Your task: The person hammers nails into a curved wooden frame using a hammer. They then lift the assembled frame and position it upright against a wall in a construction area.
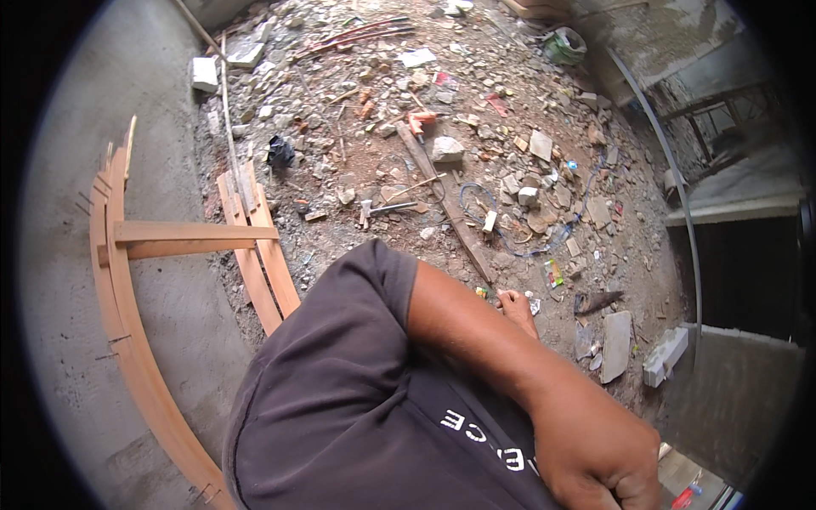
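Note:
My left arm crosses in front of me from a dark short sleeve. My left hand [603, 459] is closed at the lower right, its fingers curled down and partly cut off by the picture's edge. Whatever it may hold is hidden. Beside it lies a small red and blue object [685, 496] whose kind I cannot make out. Beyond my forearm, low on the ground, shows a small patch of bare skin [518, 314], seemingly a foot. My right hand does not show.
Rubble [340, 127] covers the ground, with a wooden plank [446, 204], an orange power tool [419, 119], a hammer [387, 209] and a blue cord [501, 242] on it. Nailed wooden boards [127, 323] stand along the left wall. A dark opening [739, 272] is at right.

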The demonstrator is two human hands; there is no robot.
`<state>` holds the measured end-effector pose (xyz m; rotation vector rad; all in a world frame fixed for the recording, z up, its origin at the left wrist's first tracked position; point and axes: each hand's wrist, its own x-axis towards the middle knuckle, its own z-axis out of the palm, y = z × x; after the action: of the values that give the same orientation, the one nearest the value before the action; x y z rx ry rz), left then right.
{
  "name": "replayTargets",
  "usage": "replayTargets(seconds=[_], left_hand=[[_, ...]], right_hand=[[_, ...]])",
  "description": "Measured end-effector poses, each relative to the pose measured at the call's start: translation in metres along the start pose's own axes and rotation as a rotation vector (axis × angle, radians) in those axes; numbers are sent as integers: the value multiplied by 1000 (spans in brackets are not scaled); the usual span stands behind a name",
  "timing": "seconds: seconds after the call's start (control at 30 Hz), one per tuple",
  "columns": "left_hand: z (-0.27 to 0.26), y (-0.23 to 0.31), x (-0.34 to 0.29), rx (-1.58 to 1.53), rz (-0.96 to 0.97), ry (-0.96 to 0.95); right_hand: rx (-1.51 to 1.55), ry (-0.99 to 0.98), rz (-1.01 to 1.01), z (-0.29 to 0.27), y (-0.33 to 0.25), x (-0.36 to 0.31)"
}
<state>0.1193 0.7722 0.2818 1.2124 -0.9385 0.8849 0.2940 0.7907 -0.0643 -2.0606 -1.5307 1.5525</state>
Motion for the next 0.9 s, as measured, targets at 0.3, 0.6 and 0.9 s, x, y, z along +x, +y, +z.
replayTargets(seconds=[0.3,0.6,0.9], left_hand=[[-3,15,-11,-41,-18,-128],[-20,-2,-14,157,-82,-278],[-49,24,-16,452,-354,-258]], right_hand=[[39,65,34,17,30,12],[96,120,40,41,115,58],[-122,158,34,25,135,67]])
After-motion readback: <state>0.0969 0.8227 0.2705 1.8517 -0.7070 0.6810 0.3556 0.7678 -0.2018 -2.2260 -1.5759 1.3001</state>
